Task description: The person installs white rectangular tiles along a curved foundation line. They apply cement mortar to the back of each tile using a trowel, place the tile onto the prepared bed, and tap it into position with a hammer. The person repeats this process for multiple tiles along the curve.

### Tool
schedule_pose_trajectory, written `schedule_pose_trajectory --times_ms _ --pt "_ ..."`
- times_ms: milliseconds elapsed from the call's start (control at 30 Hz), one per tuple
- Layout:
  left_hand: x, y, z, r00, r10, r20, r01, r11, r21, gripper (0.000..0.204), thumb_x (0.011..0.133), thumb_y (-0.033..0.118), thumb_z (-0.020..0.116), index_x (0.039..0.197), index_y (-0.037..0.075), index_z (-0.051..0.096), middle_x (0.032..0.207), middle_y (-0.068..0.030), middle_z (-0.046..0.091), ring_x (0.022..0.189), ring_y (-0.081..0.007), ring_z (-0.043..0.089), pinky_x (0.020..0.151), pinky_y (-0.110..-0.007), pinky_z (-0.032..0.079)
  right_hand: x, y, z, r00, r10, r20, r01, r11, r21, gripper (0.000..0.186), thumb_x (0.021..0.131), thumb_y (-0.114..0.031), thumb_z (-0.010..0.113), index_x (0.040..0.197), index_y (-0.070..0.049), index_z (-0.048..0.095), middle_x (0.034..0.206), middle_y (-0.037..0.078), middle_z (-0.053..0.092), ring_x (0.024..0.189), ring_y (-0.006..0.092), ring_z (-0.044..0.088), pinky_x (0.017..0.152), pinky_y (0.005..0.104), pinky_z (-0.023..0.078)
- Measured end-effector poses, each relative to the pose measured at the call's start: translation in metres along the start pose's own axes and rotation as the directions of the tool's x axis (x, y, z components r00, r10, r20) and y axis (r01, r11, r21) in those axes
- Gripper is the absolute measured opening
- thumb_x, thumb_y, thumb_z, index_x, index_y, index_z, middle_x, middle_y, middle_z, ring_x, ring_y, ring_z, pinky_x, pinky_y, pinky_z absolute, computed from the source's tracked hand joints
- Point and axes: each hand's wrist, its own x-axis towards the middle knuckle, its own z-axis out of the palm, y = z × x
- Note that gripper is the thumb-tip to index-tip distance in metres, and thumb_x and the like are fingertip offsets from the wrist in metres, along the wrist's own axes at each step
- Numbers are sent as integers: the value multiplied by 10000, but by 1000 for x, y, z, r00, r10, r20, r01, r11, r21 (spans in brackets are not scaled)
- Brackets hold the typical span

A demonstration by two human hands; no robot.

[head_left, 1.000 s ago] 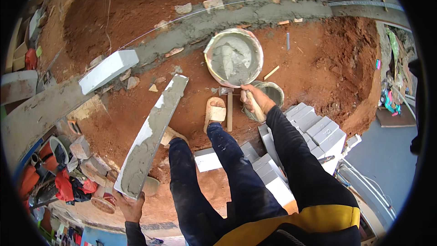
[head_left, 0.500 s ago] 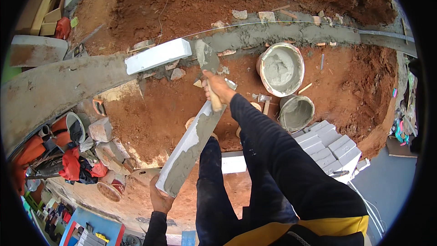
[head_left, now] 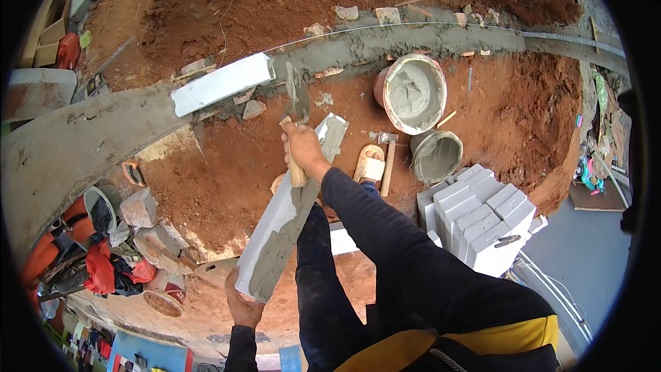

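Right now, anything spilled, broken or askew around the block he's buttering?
Nothing serious. Broken block scraps lie loose on the red soil by the laid white block. A hammer lies on the ground beside the mortar tub. The held block looks intact, mortar on it.

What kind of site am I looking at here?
Most likely an outdoor bricklaying site on red earth: a mortar strip with a white block laid on it, a bucket of mortar, and stacked white blocks.

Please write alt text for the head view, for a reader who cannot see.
Left hand holds a mortar-coated block; right hand holds a trowel over it. Beyond lie a mortar bed and mortar pan.
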Motion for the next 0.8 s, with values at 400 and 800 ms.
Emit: schedule_pose_trajectory --times_ms 400,800 --pt "12 8 -10 999 6 39 -6 1000 21 945 812 268 940 1547 36 394 1529 -204 479 1433 -343 498 1198 -453 417 -26 2 2 998 23 56 -23 1000 5 405 1036 -461 626 886 -87 588 682 30 552 524 175 563 462 378 472" --pt "7 -11 -17 998 -39 49 38 999 12 940 838 213 939 1567 107 356 1560 -187 445 1446 -330 499 1189 -445 441 141 49 100 956 -248 -159 211 953 -218 453 1066 -434 543 1128 14 582 769 100 596 622 281 638 558 473 572"
